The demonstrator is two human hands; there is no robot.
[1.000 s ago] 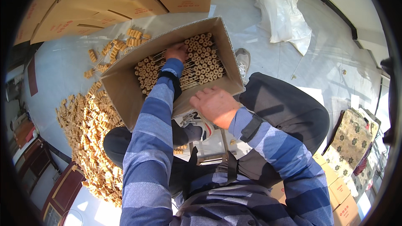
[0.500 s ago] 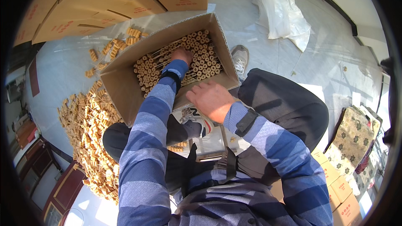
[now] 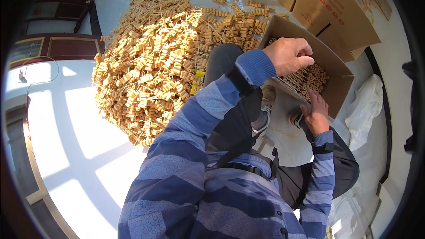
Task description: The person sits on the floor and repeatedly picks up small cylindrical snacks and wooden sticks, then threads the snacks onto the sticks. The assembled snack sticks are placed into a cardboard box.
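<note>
Left hand (image 3: 288, 56) half curled, right hand (image 3: 317, 115) with fingers (image 3: 314, 98) extended

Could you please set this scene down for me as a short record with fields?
Left hand: raised over the open carton, fingers curled; whether it holds anything cannot be told
Right hand: at the carton's near edge, fingers extended
Carton contents: ridged tan pieces on thin sticks, packed closely together
Left of carton: large loose pile of similar pieces; small yellow item at its edge
Beyond carton: brown cardboard boxes
Right of carton: white plastic bag
</note>
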